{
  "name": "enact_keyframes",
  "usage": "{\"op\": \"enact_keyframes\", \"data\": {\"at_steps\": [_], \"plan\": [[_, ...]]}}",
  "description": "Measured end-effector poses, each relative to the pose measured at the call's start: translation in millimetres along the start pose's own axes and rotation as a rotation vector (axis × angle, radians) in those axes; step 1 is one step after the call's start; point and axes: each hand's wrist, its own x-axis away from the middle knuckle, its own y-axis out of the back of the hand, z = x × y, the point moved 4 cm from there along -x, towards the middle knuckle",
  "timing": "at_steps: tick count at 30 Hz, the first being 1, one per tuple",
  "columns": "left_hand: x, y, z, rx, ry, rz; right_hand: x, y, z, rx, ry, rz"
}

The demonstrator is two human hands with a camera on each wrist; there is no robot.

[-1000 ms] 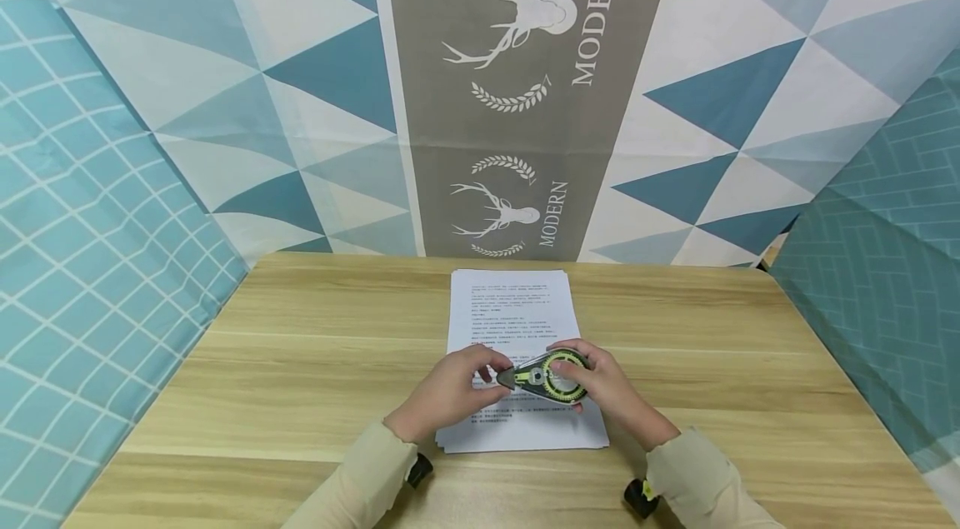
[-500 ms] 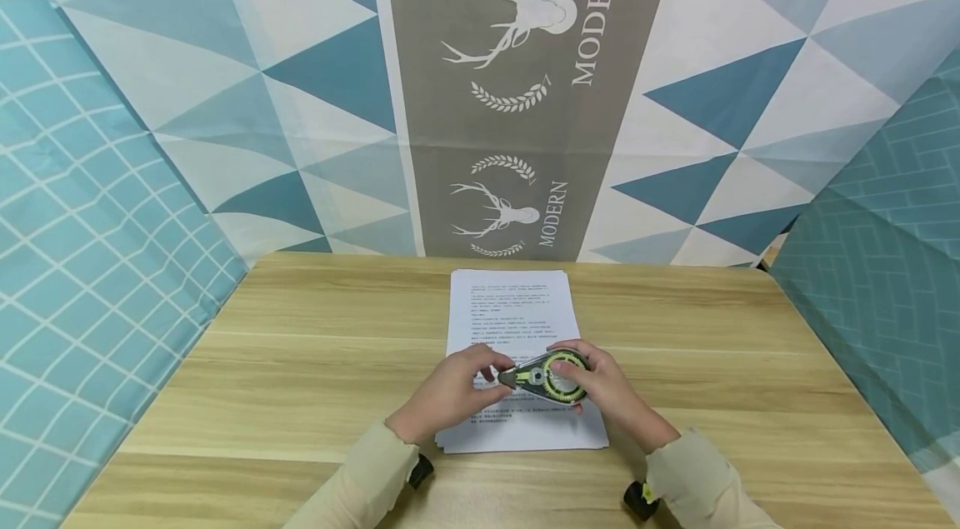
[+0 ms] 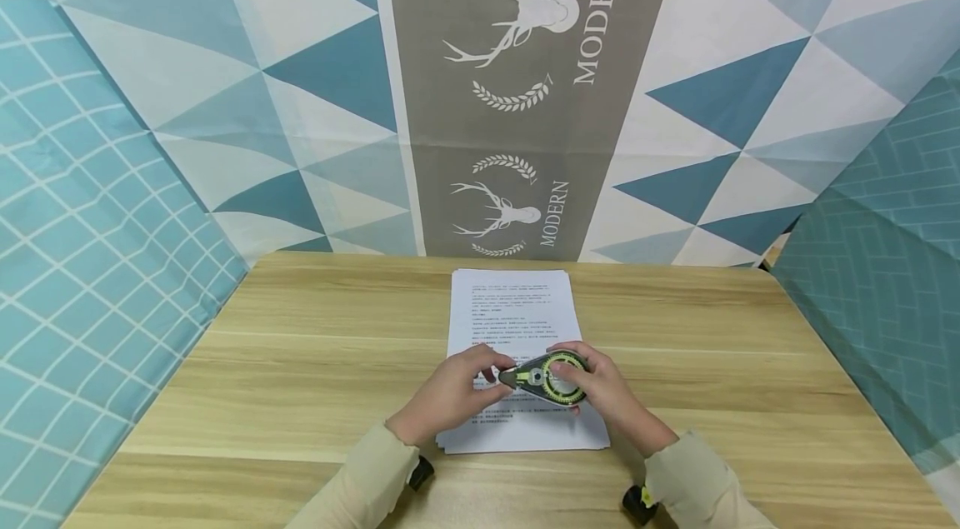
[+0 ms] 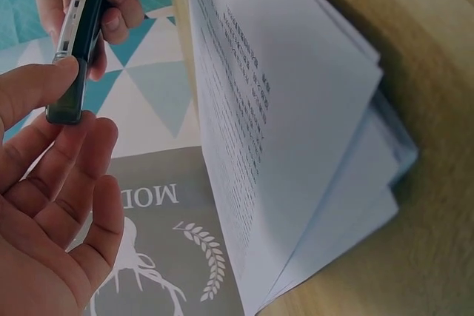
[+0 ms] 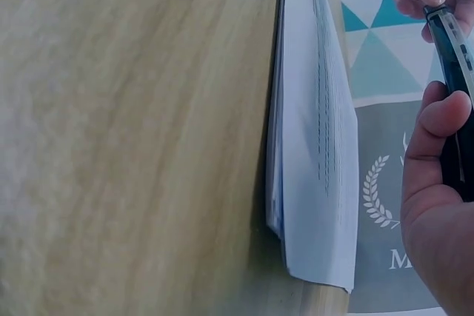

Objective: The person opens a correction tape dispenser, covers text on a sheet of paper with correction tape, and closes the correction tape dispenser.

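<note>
A correction tape dispenser point(image 3: 534, 376), dark with a clear cover and a yellow-green wheel, is held above a stack of printed paper point(image 3: 517, 321). My right hand point(image 3: 603, 387) grips its round end, thumb on top of the wheel. The dark pointed end is pinched between thumb and fingertips of my left hand point(image 3: 450, 391). In the left wrist view the correction tape point(image 4: 78, 42) stands on edge, its tip between my left thumb and index finger, the other fingers loosely bent. My right fingers point(image 5: 426, 138) wrap its dark side in the right wrist view.
The wooden table point(image 3: 300, 362) extends on both sides of the stack, whose sheets are slightly uneven at the edges. Behind it hangs a patterned cloth point(image 3: 510, 121) with deer heads and triangles. Blue checked cloth point(image 3: 90, 179) covers the left side.
Both hands keep the correction tape in nearly the same place over the paper. The view has shifted very slightly; nothing was let go.
</note>
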Motion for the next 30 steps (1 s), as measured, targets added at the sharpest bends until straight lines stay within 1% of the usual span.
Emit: {"op": "enact_keyframes", "data": {"at_steps": [4, 7, 11, 16, 23, 30], "plan": [[0.3, 0.3, -0.7, -0.001, 0.003, 0.003, 0.1, -1.1, -0.3, -0.028, 0.014, 0.014], [0.6, 0.8, -1.5, -0.011, 0.003, 0.006, 0.1, -1.4, -1.0, -0.029, 0.019, 0.022], [1.0, 1.6, -2.2, -0.01, 0.004, 0.008, 0.6, -0.7, -1.7, 0.011, 0.01, 0.032], [1.7, 2.8, -2.4, -0.007, 0.001, 0.009, 1.1, 1.0, -1.3, 0.039, -0.015, 0.075], [2.9, 3.7, -2.4, 0.0, -0.007, 0.027, 2.8, 4.3, 1.8, 0.141, -0.012, 0.082], [3.6, 3.0, -1.2, 0.011, -0.012, 0.051, 4.3, 5.4, 2.8, 0.146, -0.012, 0.112]]}}
